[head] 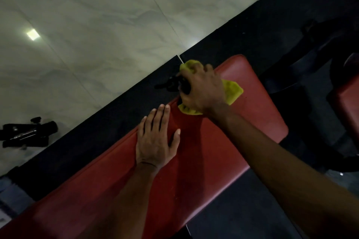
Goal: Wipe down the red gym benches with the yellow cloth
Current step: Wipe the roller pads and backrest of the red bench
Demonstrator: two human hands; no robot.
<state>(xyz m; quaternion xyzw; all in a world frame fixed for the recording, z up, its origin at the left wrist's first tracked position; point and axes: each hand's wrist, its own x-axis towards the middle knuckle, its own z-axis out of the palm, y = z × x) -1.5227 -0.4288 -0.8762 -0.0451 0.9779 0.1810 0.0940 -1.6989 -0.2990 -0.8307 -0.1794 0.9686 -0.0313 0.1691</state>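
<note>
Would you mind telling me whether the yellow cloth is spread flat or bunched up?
Bunched: the right hand grips the yellow cloth crumpled, corners poking out around it.

The bench [242, 122] lies bare past the cloth [233, 91] to its far end, and along its near stretch. At its left edge the left hand [157, 139] lies flat just beside the right hand [202, 91], with a black knob [169, 83] jutting out there. A second bench [347, 101] stands near on the right.
</note>
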